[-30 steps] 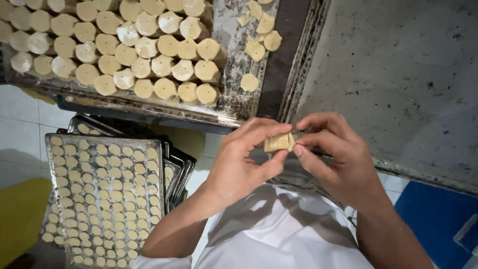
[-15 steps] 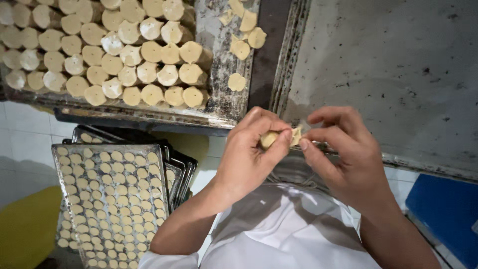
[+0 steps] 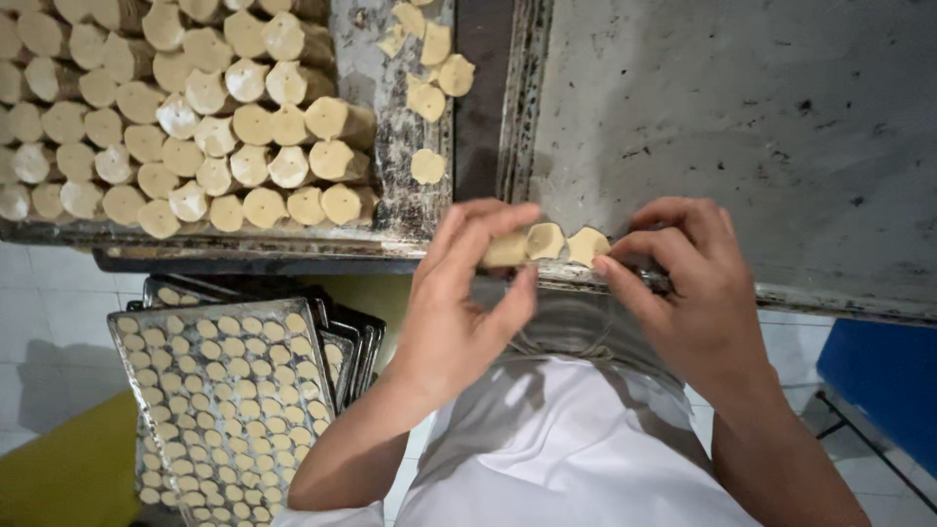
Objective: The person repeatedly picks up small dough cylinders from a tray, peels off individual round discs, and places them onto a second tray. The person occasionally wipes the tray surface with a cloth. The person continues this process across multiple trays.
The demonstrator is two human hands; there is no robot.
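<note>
Left hand (image 3: 459, 312) pinching dough roll (image 3: 509, 250), right hand (image 3: 698, 293) alongside, grey worn metal table (image 3: 742, 127)

Metal tray (image 3: 390, 210), worn and flour-dusted, upper left: holds tightly packed rows of pale dough logs (image 3: 185, 107), cut ends facing the camera. Loose flat dough discs (image 3: 429, 88) lie scattered on the tray's bare right part. Grey stained metal work surface (image 3: 742, 127) fills the upper right. Below left: stack of dark baking trays (image 3: 346, 342), the top perforated tray (image 3: 122, 337) covered in small round dough pieces (image 3: 224, 410) in rows. White tiled floor (image 3: 49, 303) beneath. Blue object (image 3: 883, 381) at right edge, kind unclear.
</note>
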